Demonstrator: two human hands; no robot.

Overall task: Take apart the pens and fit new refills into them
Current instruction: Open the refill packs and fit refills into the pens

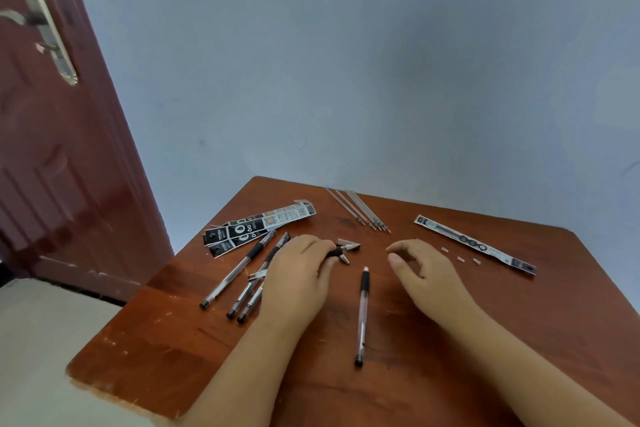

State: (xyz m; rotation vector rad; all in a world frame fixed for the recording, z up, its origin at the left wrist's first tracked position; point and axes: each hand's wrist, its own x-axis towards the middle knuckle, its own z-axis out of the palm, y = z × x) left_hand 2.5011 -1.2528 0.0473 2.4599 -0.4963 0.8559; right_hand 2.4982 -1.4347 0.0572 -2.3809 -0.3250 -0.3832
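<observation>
Fingers (323,248) of the left hand (298,274) gripped a pen (341,251) with tip beyond them; the right hand (420,267) hung loosely curled, holding nothing. The dismantling step seemed in hand; next, I judged, those free fingers must unscrew that tip, with refills (360,210) lying farther on the table (519,322).

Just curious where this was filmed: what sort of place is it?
Probably a plain room in a home: a small worn wooden table stands against a bare pale wall, beside a dark red door with a metal handle.
</observation>
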